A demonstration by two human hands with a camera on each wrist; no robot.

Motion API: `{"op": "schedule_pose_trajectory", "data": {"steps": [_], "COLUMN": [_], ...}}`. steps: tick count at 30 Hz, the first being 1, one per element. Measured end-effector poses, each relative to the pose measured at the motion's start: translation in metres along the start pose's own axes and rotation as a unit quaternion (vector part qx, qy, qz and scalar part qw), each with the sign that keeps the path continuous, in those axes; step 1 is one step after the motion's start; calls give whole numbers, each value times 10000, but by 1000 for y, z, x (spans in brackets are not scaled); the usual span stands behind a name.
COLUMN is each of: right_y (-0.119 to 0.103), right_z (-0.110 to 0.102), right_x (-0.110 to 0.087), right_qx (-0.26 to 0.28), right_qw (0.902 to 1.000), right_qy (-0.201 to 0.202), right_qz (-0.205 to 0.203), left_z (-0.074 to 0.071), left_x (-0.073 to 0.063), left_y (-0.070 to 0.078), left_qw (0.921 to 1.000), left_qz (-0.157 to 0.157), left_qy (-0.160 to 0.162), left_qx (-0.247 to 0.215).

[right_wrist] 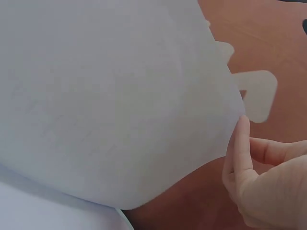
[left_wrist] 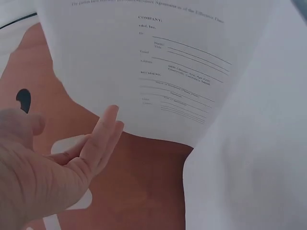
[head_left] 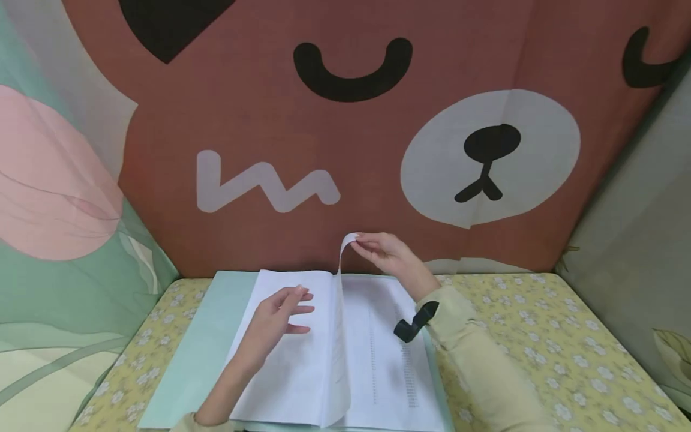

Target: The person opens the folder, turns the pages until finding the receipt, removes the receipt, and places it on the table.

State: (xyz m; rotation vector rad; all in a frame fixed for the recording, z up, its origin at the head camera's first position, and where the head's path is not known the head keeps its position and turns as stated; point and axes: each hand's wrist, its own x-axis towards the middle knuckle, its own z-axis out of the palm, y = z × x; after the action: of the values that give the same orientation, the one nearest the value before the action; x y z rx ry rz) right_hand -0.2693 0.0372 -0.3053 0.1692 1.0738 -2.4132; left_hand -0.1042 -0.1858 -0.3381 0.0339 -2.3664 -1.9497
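Observation:
A stack of bound printed pages lies spread in a pale green folder (head_left: pixel 200 348). In the head view, my right hand (head_left: pixel 391 258) pinches the upper corner of one paper sheet (head_left: pixel 340 336), which stands up near the middle fold. The right wrist view shows the thumb and fingers (right_wrist: pixel 243 143) at that sheet's edge. My left hand (head_left: pixel 275 318) hovers over the left page (head_left: pixel 291 384), fingers loosely extended and holding nothing. In the left wrist view, the raised sheet (left_wrist: pixel 105 57) carries printed signature lines under "COMPANY" and "RECIPIENT". The right page (head_left: pixel 388 372) has columns of small print.
The folder lies on a table with a yellow floral cloth (head_left: pixel 540 348). Behind it rises a brown bear-print curtain (head_left: pixel 367 132), close to the table's back edge. A black strap (head_left: pixel 415 324) hangs from the right sleeve over the right page.

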Motion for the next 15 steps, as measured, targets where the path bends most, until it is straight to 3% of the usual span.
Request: {"op": "schedule_pose_trajectory", "data": {"steps": [4,8,15], "right_y": [7,16,33], "right_z": [7,14,29], "right_x": [4,8,17], "right_qx": [-134,-288,-720], "right_qw": [9999,9996,9968], "right_qy": [2,-64,-226], "right_qz": [-26,-54,-262], "left_z": [-5,-10,-14], "left_x": [0,-1,-7], "left_y": [4,7,15], "left_qw": [9997,9998,9952], "left_qz": [-159,-205,-365], "left_qy": [-14,-9,87], "left_qx": [-203,-45,904]}}
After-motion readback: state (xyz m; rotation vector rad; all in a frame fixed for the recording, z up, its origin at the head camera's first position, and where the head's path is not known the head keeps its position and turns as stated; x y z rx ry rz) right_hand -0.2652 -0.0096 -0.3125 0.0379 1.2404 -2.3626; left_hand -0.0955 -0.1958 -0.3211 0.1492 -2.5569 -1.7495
